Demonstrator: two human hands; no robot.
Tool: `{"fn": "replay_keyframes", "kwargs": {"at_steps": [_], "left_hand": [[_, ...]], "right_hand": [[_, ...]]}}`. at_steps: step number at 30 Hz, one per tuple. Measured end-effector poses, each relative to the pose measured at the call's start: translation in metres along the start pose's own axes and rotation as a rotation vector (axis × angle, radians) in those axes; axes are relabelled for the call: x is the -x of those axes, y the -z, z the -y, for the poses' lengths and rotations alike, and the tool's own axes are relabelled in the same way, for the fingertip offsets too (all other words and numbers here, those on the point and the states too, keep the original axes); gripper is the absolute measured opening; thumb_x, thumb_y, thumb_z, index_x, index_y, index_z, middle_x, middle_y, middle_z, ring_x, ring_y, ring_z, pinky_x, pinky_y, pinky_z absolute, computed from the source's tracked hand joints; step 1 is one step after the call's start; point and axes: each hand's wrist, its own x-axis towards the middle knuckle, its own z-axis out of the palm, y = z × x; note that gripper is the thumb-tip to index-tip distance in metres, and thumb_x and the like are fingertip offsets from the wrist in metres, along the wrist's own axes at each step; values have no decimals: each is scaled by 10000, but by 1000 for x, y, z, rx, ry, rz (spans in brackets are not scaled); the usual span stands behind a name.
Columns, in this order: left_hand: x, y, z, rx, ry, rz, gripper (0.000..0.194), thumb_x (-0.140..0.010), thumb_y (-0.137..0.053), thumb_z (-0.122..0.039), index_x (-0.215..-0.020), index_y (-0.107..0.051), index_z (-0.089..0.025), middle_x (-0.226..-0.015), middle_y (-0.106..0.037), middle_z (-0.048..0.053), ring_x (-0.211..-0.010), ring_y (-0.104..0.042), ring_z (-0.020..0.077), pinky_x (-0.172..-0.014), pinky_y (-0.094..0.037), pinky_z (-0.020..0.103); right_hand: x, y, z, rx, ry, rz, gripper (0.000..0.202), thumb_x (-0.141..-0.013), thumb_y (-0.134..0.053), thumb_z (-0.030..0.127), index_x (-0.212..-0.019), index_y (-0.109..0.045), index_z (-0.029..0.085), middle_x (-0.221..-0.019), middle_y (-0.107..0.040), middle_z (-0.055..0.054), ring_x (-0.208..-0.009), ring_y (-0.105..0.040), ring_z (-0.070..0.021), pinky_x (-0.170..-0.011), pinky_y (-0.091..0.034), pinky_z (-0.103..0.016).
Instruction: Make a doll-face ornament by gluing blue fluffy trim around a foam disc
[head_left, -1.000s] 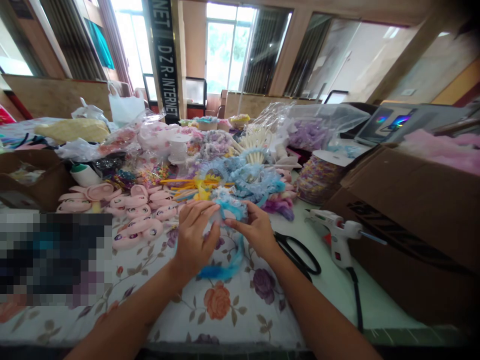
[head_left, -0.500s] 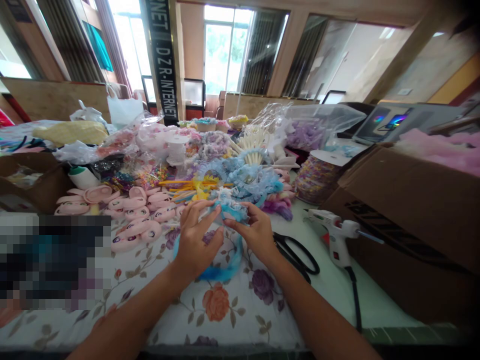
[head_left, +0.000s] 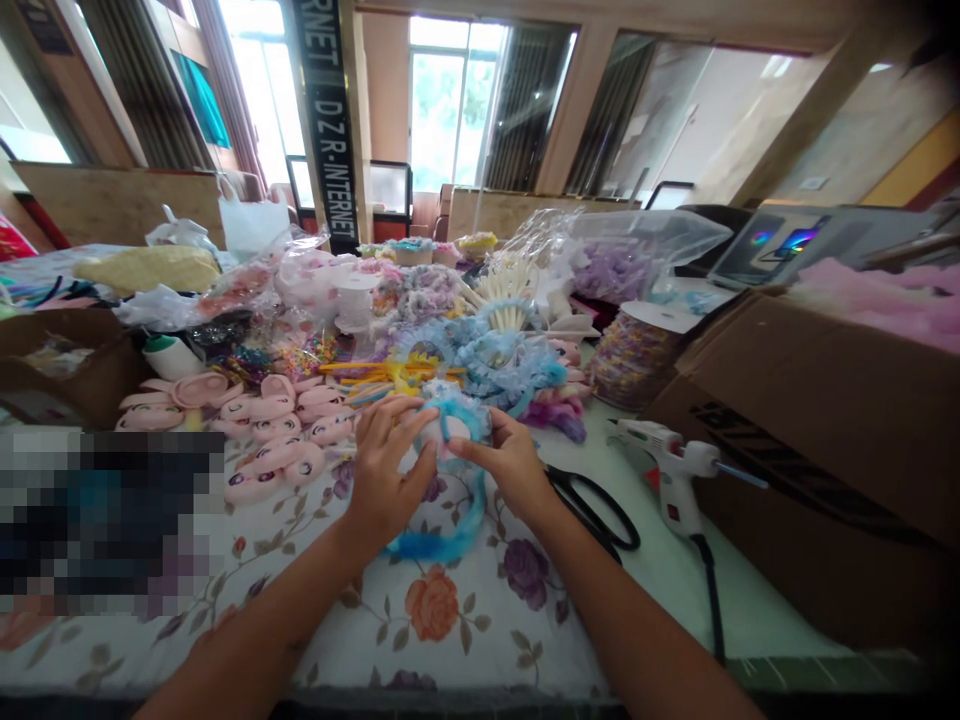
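Frilly blue pc sits btwn both hands, mid-worktop, abt equally near each; roundish, long axis unclear. L hand pinches its L rim, R hand its R. Fluffy strip curves twd near edge. L-edge box holds clear-wrapped bits; pink fluff tops R-edge carton.

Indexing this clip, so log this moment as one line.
left hand: holding fluffy blue piece | right hand: holding same piece | black-handled scissors: beside right forearm | glue gun: near cardboard box
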Motion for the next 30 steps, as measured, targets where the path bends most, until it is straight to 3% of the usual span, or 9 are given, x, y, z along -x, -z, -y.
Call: {"fn": "replay_keyframes", "kwargs": {"at_steps": [8,10,13,17,30], "left_hand": [[2,-4,2,67,127,47,220,-827,-594,-204,-1045,-607,-232,-1150,-597,76,-1137,-527,240,-987,-416,458],[1,-3,2,99,156,14,248,-819,-595,-205,-1065,-577,-220,-1138,-594,83,-1126,-536,237,-981,-428,447],[0,-1,1,51,63,-86,346,-801,-587,-174,-1142,-538,-203,-1112,-598,96,-1114,-544,247,-981,-429,456],[1,1,2,-95,-131,-8,397,-790,-584,-153,-1182,-580,-213,-1081,-634,89,-1076,-565,255,-999,-405,472],[2,-1,3,-101,-46,-36,299,-816,-564,-158,-1104,-631,-201,-1026,-651,86,-1017,-587,239,-946,-440,443]], "right_hand": [[0,0,-5,-9,0,28,336,-568,-861,330,-832,-689,213,-807,-698,11,-736,-625,-197,-703,-501,-306],[-1,-1,-5,5,-15,30,348,-573,-858,342,-842,-686,204,-796,-695,10,-728,-621,-194,-696,-497,-303],[-1,-1,-6,34,-28,30,364,-593,-845,367,-867,-683,191,-772,-684,11,-701,-609,-184,-684,-495,-304],[0,0,-7,72,-11,47,357,-618,-831,376,-880,-679,187,-750,-666,22,-678,-586,-165,-684,-489,-298],[1,0,-6,34,-25,44,361,-602,-841,371,-875,-685,195,-772,-681,13,-701,-608,-183,-680,-492,-299]]}}
